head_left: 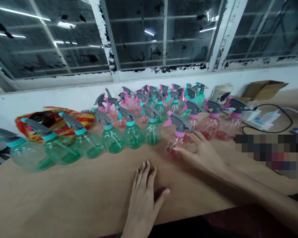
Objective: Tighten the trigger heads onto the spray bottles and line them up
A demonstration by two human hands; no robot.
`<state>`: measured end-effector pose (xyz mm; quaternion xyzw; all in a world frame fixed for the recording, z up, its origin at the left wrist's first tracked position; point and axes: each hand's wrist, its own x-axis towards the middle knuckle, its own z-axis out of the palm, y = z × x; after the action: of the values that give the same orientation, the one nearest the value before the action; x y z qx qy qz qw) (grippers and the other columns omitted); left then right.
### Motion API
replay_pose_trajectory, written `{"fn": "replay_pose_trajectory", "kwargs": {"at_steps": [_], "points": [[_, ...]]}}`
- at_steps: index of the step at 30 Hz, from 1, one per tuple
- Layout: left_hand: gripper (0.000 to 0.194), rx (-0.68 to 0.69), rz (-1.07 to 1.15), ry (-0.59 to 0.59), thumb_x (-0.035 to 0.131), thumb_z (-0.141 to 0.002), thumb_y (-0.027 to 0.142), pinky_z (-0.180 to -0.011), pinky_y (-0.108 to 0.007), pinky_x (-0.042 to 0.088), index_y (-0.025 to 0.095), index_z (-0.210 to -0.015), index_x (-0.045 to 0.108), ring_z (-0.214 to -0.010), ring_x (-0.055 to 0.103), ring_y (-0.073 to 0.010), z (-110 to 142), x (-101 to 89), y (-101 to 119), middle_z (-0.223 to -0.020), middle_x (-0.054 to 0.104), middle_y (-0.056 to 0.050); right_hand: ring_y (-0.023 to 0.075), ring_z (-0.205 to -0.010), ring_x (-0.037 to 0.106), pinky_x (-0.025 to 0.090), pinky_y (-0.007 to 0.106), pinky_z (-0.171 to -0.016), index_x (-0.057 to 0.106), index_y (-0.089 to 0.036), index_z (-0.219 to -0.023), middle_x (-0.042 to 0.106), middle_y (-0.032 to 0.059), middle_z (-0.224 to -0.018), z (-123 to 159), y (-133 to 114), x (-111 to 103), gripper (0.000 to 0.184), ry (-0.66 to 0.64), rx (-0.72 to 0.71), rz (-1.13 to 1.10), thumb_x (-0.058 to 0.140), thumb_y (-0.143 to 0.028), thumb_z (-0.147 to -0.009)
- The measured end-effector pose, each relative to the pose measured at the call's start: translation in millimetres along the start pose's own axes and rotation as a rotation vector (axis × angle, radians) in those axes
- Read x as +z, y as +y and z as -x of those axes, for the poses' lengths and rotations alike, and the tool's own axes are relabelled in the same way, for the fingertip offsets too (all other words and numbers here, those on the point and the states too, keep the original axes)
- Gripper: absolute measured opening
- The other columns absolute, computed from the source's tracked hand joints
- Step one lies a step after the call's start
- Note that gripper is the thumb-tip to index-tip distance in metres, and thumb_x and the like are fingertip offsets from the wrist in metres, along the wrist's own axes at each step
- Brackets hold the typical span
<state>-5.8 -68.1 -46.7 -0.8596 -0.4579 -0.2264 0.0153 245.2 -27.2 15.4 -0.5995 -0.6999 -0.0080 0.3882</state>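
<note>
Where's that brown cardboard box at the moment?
In the head view, the cardboard box sits at upper right near the wall, just right of the pale bucket and behind the white power strip.

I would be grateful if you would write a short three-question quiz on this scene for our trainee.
1. Multiple choice: the right hand is at a bottle. What colour is its collar?
A) teal
B) pink
C) white

2. True or false: the left hand holds nothing.

3. Fill in the colour: the striped bag lies behind a row of ____ bottles.

Key: 1. B; 2. True; 3. green
</note>
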Motion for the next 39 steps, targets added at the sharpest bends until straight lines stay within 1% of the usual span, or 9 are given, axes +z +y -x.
{"fn": "replay_pose_trajectory", "kwargs": {"at_steps": [5,8,11,15,22,27,31,34,39], "points": [[0.058,0.025,-0.004,0.044,0.053,-0.093,0.043,-0.107,-0.056,0.04,0.014,-0.141,0.039,-0.138,0.039,-0.0313,0,0.6,-2,-0.148,0.044,-0.018,0.0356,-0.121,0.053,0.042,0.057,-0.101,0.057,-0.019,-0.124,0.062,0.0154,-0.123,-27,6,2,0.055,0.0,-0.045,0.103,0.058,-0.056,-0.085],[0.057,0.027,-0.029,0.047,0.053,-0.093,0.041,-0.105,-0.055,0.043,0.015,-0.142,0.038,-0.137,0.041,-0.0313,0,-0.3,-2,-0.148,0.044,-0.017,0.0381,-0.121,0.055,0.047,0.055,-0.095,0.057,-0.016,-0.127,0.063,0.0178,-0.126,-40,4,3,0.057,-0.001,-0.021,0.187,0.058,-0.055,-0.085],[0.059,0.028,-0.06,0.049,0.053,-0.093,0.042,-0.103,-0.054,0.045,0.015,-0.143,0.037,-0.135,0.043,-0.0317,1,-1.2,-3,-0.148,0.044,-0.016,0.0389,-0.104,0.065,0.055,0.05,-0.078,0.055,-0.014,-0.131,0.068,0.0181,-0.117,-51,0,2,0.06,-0.06,0.087,0.27,0.057,-0.055,-0.086],[0.063,0.046,-0.086,0.041,0.056,-0.091,0.043,-0.103,-0.051,0.046,0.017,-0.145,0.034,-0.133,0.046,-0.0311,1,-3.1,-4,-0.149,0.045,-0.014,0.0386,-0.088,0.071,0.054,0.046,-0.067,0.054,-0.017,-0.132,0.073,0.0171,-0.106,-60,-2,4,0.062,-0.122,0.161,0.36,0.052,-0.06,-0.087],[0.068,0.093,-0.092,0.061,0.058,-0.089,0.041,-0.101,-0.049,0.048,0.019,-0.147,0.032,-0.132,0.048,-0.0315,-1,-4.9,-8,-0.148,0.045,-0.013,0.0353,-0.076,0.071,0.053,0.044,-0.063,0.055,-0.016,-0.131,0.076,0.0138,-0.086,-71,5,15,0.063,-0.12,0.133,0.358,0.05,-0.061,-0.088],[0.071,0.129,-0.135,0.078,0.059,-0.088,0.043,-0.098,-0.047,0.051,0.018,-0.148,0.031,-0.129,0.052,-0.0314,-3,-4.4,-13,-0.146,0.048,-0.014,0.0324,-0.072,0.072,0.053,0.04,-0.058,0.051,-0.02,-0.137,0.076,0.01,-0.083,-58,-1,0,0.065,-0.089,0.132,0.272,0.053,-0.06,-0.087],[0.069,0.141,-0.14,0.078,0.058,-0.088,0.042,-0.097,-0.047,0.051,0.02,-0.148,0.032,-0.127,0.053,-0.0313,-3,-1.8,-16,-0.145,0.05,-0.012,0.0248,-0.055,0.066,0.048,0.034,-0.05,0.066,-0.025,-0.117,0.073,0.0043,-0.068,-39,20,-28,0.05,-0.007,0.18,0.119,0.052,-0.062,-0.086],[0.062,0.104,-0.136,0.079,0.055,-0.089,0.043,-0.1,-0.048,0.049,0.02,-0.144,0.037,-0.129,0.051,-0.0311,-2,1.1,-17,-0.145,0.049,-0.012,0.0219,-0.055,0.065,0.047,0.033,-0.051,0.069,-0.021,-0.096,0.074,0.0077,-0.077,-34,50,-44,0.043,0.051,0.176,0.022,0.051,-0.059,-0.087],[0.058,0.083,-0.114,0.043,0.052,-0.091,0.04,-0.101,-0.051,0.048,0.022,-0.144,0.035,-0.132,0.048,-0.0308,-2,-1.3,-21,-0.147,0.048,-0.012,0.0317,-0.08,0.07,0.052,0.041,-0.065,0.062,-0.015,-0.112,0.073,0.0161,-0.1,-47,71,-41,0.056,0.109,0.215,0.073,0.053,-0.063,-0.084]]}}
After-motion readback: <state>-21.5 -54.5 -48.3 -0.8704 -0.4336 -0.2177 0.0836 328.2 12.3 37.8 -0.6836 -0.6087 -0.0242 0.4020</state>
